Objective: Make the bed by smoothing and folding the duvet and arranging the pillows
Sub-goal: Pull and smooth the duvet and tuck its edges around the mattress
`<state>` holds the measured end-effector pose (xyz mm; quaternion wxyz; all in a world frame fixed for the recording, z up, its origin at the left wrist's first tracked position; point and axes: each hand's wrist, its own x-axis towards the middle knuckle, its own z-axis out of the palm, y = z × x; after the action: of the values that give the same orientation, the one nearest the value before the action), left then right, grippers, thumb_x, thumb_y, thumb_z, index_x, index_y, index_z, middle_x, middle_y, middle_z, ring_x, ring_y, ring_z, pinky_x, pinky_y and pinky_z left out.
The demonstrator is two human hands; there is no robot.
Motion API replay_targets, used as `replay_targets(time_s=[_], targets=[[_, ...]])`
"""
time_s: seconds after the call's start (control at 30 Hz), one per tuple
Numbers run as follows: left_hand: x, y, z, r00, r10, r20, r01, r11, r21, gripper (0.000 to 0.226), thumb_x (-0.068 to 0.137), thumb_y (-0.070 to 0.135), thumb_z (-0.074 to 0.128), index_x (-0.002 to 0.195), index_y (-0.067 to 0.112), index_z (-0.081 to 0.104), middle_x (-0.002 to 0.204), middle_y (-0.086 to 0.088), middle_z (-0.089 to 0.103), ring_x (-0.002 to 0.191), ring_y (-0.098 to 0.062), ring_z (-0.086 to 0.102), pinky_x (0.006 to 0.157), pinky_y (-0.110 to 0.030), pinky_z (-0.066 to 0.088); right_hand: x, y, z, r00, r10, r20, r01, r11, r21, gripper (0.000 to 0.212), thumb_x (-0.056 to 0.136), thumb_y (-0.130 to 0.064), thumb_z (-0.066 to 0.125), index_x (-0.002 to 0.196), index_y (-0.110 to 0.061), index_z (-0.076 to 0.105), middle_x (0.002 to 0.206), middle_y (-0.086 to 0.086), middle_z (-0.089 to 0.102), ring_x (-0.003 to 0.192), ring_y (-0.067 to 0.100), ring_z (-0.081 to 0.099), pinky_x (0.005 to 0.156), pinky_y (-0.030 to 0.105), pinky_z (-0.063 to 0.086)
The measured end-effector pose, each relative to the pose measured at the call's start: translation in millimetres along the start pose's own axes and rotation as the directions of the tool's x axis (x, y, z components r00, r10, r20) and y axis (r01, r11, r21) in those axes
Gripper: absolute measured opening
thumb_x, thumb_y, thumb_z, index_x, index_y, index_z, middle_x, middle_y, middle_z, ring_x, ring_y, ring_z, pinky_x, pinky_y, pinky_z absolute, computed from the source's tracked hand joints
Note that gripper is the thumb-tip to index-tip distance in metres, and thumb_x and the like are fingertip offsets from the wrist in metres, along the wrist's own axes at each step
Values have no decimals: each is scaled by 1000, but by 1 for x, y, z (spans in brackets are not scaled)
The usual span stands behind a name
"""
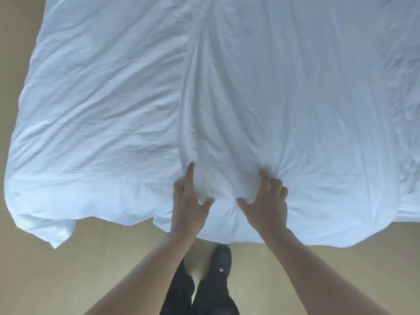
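Observation:
A white, wrinkled duvet [284, 92] covers the whole bed and hangs over its near edge. A long raised fold runs from the top middle down to my hands. My left hand [188, 201] pinches the left side of that fold near the foot edge, thumb and fingers closed on fabric. My right hand [266, 201] grips the right side of the same bunch, with creases radiating from its fingers. A loose corner of the duvet [59, 233] droops toward the floor at lower left. No pillows are in view.
Tan wooden floor [102, 258] lies along the near edge and up the left side of the bed. My dark trouser legs and one black shoe [220, 262] stand on the floor right below the hanging duvet edge.

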<state>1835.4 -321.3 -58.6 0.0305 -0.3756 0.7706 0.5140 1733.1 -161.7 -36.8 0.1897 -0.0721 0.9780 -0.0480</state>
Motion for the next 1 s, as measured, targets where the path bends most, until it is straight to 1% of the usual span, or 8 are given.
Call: replay_targets(time_s=[0.07, 0.13, 0.27, 0.5, 0.7, 0.77, 0.83, 1.0], targets=[[-4, 1, 3, 993, -110, -47, 109, 993, -34, 116, 83, 30, 81, 154, 52, -8, 140, -4, 42, 120, -29, 56, 94, -35, 48, 10, -6, 2, 1000, -30, -2, 30, 1000, 1, 64, 79, -36, 70, 133, -16, 41, 121, 8, 47, 108, 31, 48, 71, 34, 43], [-12, 3, 12, 996, -71, 60, 67, 996, 66, 120, 83, 34, 80, 151, 54, -18, 101, -7, 68, 90, -28, 67, 72, -27, 47, 20, -12, 1, 996, -81, 34, 82, 996, -37, 39, 86, -25, 63, 120, -11, 50, 111, 8, 56, 101, 32, 57, 68, 31, 37], [-21, 12, 24, 982, 81, 168, -104, 986, 133, 120, 86, 21, 76, 146, 63, -20, 66, -4, 58, 57, -17, 55, 58, -27, 48, 18, -11, -14, 986, -148, 78, 149, 989, -8, 10, 87, -18, 55, 93, -13, 48, 86, 3, 54, 77, 33, 57, 62, 32, 35], [-76, 15, -13, 961, 211, 180, -238, 960, 149, 95, 94, 0, 55, 154, 57, 10, 53, 8, 26, 46, -12, 36, 47, -24, 41, -29, 7, -43, 965, -264, -11, 264, 962, 67, 19, 83, -6, 50, 101, -14, 53, 78, -2, 38, 74, 23, 39, 58, 30, 32], [-97, -22, -24, 980, -24, 200, -44, 944, 328, 90, 98, 1, 46, 154, 58, 4, 62, 4, 43, 52, -9, 46, 53, -28, 46, -40, -13, -27, 940, -194, 279, 217, 975, -55, 42, 88, -4, 54, 127, -15, 44, 114, 4, 49, 106, 25, 51, 69, 30, 37], [-90, -42, -36, 925, -238, 297, 73, 877, 476, 85, 97, 5, 43, 155, 56, 8, 106, 0, 62, 80, -11, 63, 71, -30, 55, -42, -25, -29, 893, -149, 425, 213, 971, -106, 39, 88, -10, 55, 125, -13, 43, 123, 6, 47, 111, 26, 48, 73, 31, 37], [-89, -54, -59, 851, -393, 348, 147, 815, 560, 73, 97, 11, 46, 156, 48, 23, 147, 1, 42, 108, -18, 62, 89, -31, 54, -49, -41, -32, 861, -135, 491, 205, 975, -91, 28, 88, -14, 53, 114, -13, 44, 120, 6, 47, 108, 26, 46, 75, 33, 37], [-82, -64, -138, 939, -341, 33, 314, 896, 315, 66, 98, 20, 52, 156, 41, 27, 144, 2, 41, 103, -12, 55, 80, -25, 47, -59, -116, -30, 838, -368, 404, 409, 912, -17, 36, 89, -15, 50, 124, -15, 42, 128, 5, 40, 112, 26, 45, 79, 32, 42]])
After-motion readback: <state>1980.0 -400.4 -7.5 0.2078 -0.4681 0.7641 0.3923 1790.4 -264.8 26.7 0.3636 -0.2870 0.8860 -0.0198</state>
